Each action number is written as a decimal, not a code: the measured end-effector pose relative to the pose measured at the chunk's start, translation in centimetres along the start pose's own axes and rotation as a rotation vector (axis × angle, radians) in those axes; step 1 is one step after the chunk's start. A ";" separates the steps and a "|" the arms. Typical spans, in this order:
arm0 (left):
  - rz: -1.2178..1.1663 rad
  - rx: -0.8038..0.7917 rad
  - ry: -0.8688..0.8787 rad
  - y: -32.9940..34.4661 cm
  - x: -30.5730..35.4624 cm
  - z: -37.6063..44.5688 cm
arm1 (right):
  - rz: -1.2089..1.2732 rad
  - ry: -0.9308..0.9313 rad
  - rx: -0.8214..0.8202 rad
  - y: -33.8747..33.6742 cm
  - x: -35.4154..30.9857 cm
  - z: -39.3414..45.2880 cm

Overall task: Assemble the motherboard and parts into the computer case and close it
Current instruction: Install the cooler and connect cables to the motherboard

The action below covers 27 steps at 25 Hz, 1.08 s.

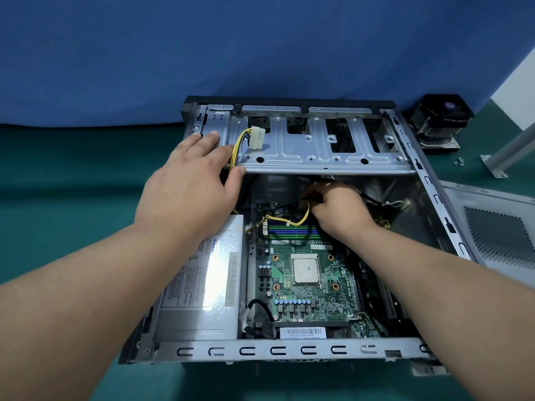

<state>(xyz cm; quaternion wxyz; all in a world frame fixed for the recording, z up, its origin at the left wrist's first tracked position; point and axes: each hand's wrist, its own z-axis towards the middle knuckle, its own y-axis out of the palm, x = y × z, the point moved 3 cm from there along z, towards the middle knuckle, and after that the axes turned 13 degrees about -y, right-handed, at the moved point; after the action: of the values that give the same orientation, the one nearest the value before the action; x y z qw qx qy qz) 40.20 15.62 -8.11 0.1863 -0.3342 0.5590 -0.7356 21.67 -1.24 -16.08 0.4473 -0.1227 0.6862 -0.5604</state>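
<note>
Steel case open on tabletop, left hand grip curled on drive cage edge, right hand grip pinching yellow cable over motherboard

So there's a big blue cloth backdrop hanging behind everything, a bit wrinkled, running down to the green worktop. Over on the far right a grey metal post comes in at an angle and lands on a small bracket foot sitting on the green. In the top right corner, past the edge of the blue cloth, you can see a slice of white wall.
</note>
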 end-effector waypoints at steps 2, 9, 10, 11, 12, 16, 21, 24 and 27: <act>-0.002 0.002 0.000 0.1 0.0 -0.1 | -0.019 -0.011 -0.007 0.1 -0.2 0.0; 0.003 -0.001 0.002 0.0 -0.1 0.1 | -0.088 -0.038 -0.053 -0.3 -0.8 -0.3; 0.000 0.000 0.002 0.0 -0.1 0.1 | -0.102 -0.052 -0.063 -0.4 -1.0 -0.4; 0.000 0.001 0.002 0.1 -0.1 0.0 | -0.117 -0.063 -0.070 -0.6 -1.2 -0.5; 0.002 0.000 0.002 0.1 -0.1 0.1 | -0.128 -0.065 -0.073 -0.9 -1.3 -0.5; 0.006 -0.002 0.003 0.1 -0.1 0.3 | -0.155 -0.014 -0.102 -1.6 -1.6 -0.5; 0.016 -0.019 0.004 0.1 0.0 0.3 | -0.162 0.026 -0.158 -1.6 -2.0 -0.4; 0.049 -0.030 0.010 0.0 0.0 0.3 | -0.186 0.021 -0.180 -1.4 -2.3 -0.3; 0.070 -0.037 0.011 -0.1 0.1 0.2 | -0.118 0.011 -0.195 -2.0 -2.4 -0.9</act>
<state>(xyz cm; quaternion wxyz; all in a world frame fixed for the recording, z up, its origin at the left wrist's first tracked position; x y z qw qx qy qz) 40.29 15.49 -7.94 0.2024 -0.3136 0.5850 -0.7200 21.71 0.28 -13.22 0.3957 -0.2025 0.7315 -0.5171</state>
